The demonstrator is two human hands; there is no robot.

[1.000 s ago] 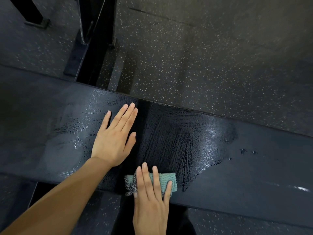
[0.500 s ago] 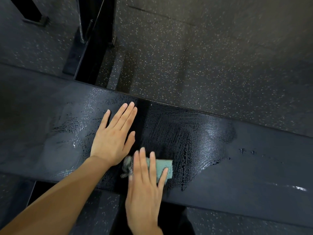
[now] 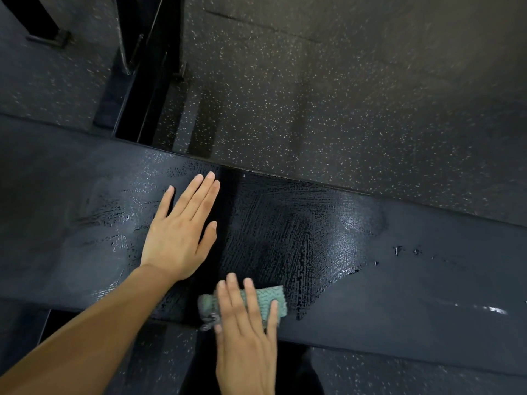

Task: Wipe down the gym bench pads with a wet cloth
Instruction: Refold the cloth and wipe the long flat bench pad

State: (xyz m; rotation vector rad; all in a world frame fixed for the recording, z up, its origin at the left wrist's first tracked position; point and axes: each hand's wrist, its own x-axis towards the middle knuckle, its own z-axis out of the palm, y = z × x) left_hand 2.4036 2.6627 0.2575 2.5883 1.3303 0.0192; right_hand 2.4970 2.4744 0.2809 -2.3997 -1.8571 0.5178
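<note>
Head view: a long black bench (image 3: 427, 283) ran across the frame from left to lower right, w/ a dark seam (image 3: 224, 212) splitting it into a left pad (image 3: 48, 201) and a right pad (image 3: 445, 303).

The left hand (image 3: 178, 235) lay palm down on the left pad, just beside the seam. Its fingers were straight and close together, thumb out to the side, holding nothing. The forearm came in from the bottom left corner.

The right hand (image 3: 245, 332) was at the near edge of the bench, just right of the seam, somewhat blurred. Its fingers were straight and lay flat on top of a folded teal cloth (image 3: 272, 299), pressing it onto the pad rather than curling round it. The cloth sat on the right pad at the near edge, its right end sticking out past the fingers and a greyish frayed end poking out at the left.

A glossy wet patch (image 3: 302, 229) w/ streak marks covered the right pad from the seam outward; thinner wet streaks (image 3: 114, 215) showed on the left pad near the left hand. A few separate drops (image 3: 399, 249) sat further right, apart from the patch.

Beyond the bench was dark speckled floor (image 3: 342, 89), and a black metal frame (image 3: 148, 89) stood at top left.
</note>
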